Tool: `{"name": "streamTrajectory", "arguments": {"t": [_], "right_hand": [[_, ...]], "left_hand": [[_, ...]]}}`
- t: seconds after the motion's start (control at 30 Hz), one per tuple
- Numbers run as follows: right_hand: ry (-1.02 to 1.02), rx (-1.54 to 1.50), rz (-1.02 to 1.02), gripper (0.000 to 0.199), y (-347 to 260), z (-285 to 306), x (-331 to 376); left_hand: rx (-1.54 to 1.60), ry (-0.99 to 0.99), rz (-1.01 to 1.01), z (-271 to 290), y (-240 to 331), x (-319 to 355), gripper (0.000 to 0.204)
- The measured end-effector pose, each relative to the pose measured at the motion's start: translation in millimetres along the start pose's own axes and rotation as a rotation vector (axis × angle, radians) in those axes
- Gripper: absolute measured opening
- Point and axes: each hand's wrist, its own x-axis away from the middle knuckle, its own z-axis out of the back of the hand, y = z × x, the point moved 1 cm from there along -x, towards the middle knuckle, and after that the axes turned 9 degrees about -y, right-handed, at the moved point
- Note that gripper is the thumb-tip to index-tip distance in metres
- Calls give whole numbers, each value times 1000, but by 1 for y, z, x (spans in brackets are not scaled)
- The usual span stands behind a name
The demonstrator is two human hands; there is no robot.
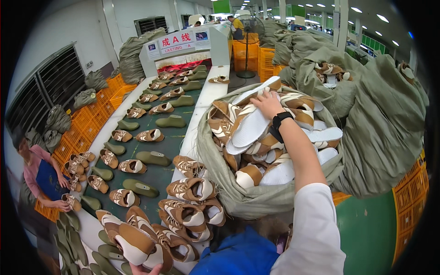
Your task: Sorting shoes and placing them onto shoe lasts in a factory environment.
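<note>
Reaching into a large grey-green woven sack, my right hand has its fingers closed over a brown and cream shoe upper with a white underside. More such uppers fill the sack, several with white undersides turned up. My left hand is mostly cut off at the lower edge; its fingers grip a brown and cream shoe upper from below. Beside it, more laced shoe uppers stand in a row along the belt's white right border.
A green conveyor belt carries uppers and olive shoe lasts in rows. Loose lasts pile at lower left. A co-worker at far left holds a shoe. Full sacks, orange crates and a standing fan surround the line.
</note>
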Motion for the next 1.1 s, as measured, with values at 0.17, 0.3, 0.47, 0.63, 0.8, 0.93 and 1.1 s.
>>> {"name": "streamTrajectory", "arguments": {"t": [0.17, 0.3, 0.47, 0.63, 0.8, 0.93, 1.1], "right_hand": [[-456, 124, -22, 25, 7, 43, 7], [-132, -221, 55, 39, 49, 63, 46], [15, -882, -423, 43, 99, 66, 74], [20, -1355, 24, 42, 9, 139, 83], [133, -1101, 520, 28, -168, 170, 95], [187, -789, 634, 16, -291, 134, 119], [-274, -585, 951, 20, -335, 102, 149]], "left_hand": [[59, -8, 27, -4, 3, -1, 79], [6, -63, 0, -1, -4, -9, 79], [-21, -109, -14, -4, -11, -21, 80], [-35, -79, -17, -6, -4, -16, 81], [100, -13, -52, -9, -5, -13, 79], [96, 5, -112, -2, -35, -9, 83], [-32, 12, -52, 9, -31, 9, 80]]}}
